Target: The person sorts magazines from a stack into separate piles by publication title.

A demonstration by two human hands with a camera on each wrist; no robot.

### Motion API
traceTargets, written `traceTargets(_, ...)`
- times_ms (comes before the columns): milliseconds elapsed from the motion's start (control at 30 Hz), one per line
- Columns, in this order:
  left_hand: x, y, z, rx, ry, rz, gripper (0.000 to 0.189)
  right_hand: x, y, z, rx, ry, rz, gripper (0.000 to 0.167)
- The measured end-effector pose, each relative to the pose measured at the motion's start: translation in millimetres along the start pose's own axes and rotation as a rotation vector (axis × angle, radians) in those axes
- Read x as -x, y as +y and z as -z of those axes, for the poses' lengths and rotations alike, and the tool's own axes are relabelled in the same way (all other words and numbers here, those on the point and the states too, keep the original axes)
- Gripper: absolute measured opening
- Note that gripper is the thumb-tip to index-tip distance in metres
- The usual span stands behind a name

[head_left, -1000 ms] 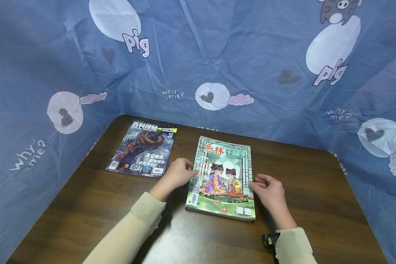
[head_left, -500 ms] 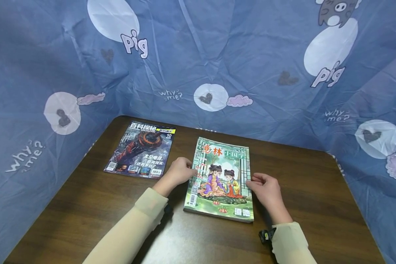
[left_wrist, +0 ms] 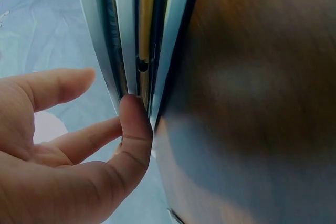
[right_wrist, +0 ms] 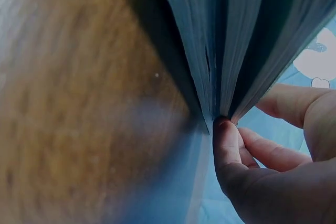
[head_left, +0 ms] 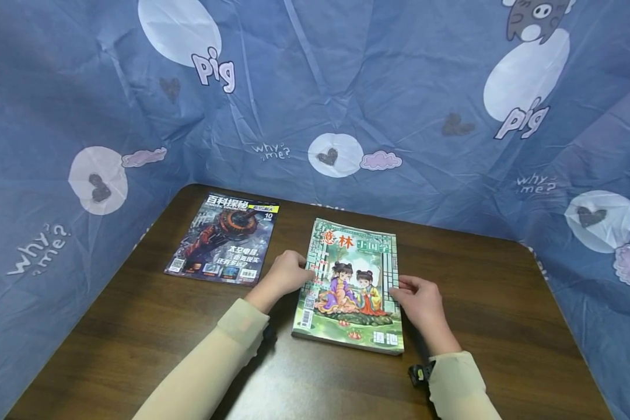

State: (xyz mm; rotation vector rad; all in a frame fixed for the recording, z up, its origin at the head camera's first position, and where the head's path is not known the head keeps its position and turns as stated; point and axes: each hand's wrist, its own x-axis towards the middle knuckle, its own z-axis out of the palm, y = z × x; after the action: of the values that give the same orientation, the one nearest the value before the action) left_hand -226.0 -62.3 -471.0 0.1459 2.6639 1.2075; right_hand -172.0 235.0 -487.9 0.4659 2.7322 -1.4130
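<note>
In the head view a stack of magazines [head_left: 354,291] lies on the table, a green cover with two drawn figures on top. My left hand [head_left: 282,275] is at its left side, the thumb tip over the cover's edge. In the left wrist view a bent finger [left_wrist: 136,124] touches the spines [left_wrist: 126,35] of several magazines. On the opposite side is my right hand [head_left: 420,300], its thumb at the cover's right edge. The right wrist view shows a fingertip [right_wrist: 226,135] against the fanned page edges [right_wrist: 231,51]. Neither hand is wrapped round the stack.
A dark magazine [head_left: 223,239] with a red machine on its cover lies apart at the table's back left. The brown wooden table [head_left: 504,303] has a blue patterned cloth [head_left: 425,76] hanging behind and at both sides.
My right hand has shifted slightly left, its thumb a little further over the cover's edge. My left hand stays at the spines. The whole head view has drifted slightly.
</note>
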Motion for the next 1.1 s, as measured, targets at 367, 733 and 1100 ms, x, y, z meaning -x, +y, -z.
traceTargets(367, 7.3, 8.0, -5.6, 0.003, 0.008, -0.015, 0.041, 1.0, -1, 0, 0.007, 0.009, -0.01, 0.046)
traceTargets(733, 12.5, 9.0, -11.0, 0.204, -0.023, -0.014, 0.071, 1.7, 1, 0, -0.018, -0.008, 0.0, 0.052)
traceTargets(1100, 11.9, 6.9, -11.1, 0.333, -0.068, -0.009, 0.065, 0.8, 4, 0, -0.039, -0.014, 0.008, 0.056)
